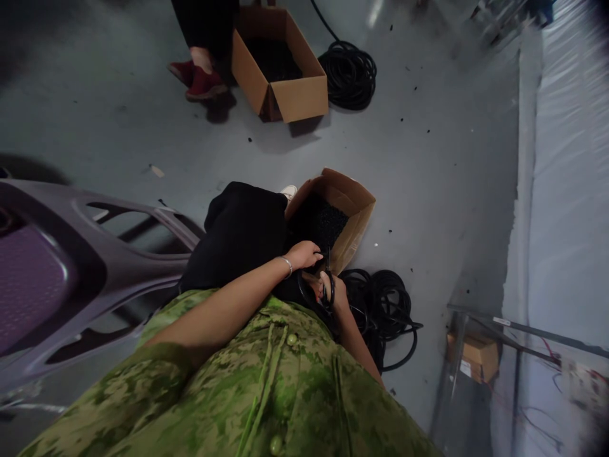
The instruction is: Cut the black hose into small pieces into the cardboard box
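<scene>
So the left hand [302, 255] is closing in a loose pinch, and it looks like it's gripping a bit of black tubing [301, 279] over the near end of an open cardboard box [364, 212]. The right hand [339, 297] is curling around the dark handles of what I'm taking for scissors [332, 289], blades pointing toward the box; can't tell how far they're opening. Dark bits [330, 222] are filling the box bottom, and a messy coil [392, 301] is lying on the floor [428, 209] just beside it. Another person's red shoe [207, 86] is showing near a second box [299, 98]. The tubing is bending in smooth loops, so I'm guessing it's rubbery: springy, not fragile, light per length but draggy with the whole coil hanging off it. It'd probably be wanting to twist, maybe slipping a bit if the skin's shiny. I'd be pinching it close to the free end, fingertips clear of the blades, with some slack behind the hand.
</scene>
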The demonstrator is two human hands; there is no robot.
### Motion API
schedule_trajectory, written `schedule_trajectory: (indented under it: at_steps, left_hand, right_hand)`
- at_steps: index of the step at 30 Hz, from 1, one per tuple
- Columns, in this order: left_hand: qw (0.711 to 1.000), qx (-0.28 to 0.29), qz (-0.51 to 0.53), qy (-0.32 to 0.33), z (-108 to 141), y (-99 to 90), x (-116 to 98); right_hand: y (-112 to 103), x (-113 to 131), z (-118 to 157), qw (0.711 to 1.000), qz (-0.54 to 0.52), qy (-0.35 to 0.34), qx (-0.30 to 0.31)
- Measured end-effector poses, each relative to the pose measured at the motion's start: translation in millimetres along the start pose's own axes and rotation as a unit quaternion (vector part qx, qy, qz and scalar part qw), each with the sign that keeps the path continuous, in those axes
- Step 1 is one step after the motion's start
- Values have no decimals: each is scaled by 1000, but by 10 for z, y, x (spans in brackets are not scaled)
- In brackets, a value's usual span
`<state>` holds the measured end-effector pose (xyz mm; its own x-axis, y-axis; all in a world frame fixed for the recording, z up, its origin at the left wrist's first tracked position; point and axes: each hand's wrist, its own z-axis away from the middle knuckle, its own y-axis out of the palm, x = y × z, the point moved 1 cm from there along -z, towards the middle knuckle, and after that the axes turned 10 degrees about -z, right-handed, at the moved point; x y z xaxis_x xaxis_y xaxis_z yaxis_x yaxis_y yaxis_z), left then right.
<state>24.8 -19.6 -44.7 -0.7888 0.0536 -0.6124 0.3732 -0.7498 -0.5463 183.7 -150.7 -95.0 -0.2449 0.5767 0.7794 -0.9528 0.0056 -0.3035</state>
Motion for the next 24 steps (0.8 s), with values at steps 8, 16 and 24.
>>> schedule_trajectory:
  at_steps: [8,16,24]
  left_hand:
    - [999,-7,-45,-17,-5,-14,4]
    - [997,-1,-76,-28,13,-62,-37]
    - [996,-10,-85,-38,6,-67,-19]
  right_hand:
    - [93,-114,-61,998,41,-28,-44]
    - [106,-142,-88,994,73,-51,-56]
    - [127,-72,-107,982,142,-99,-73]
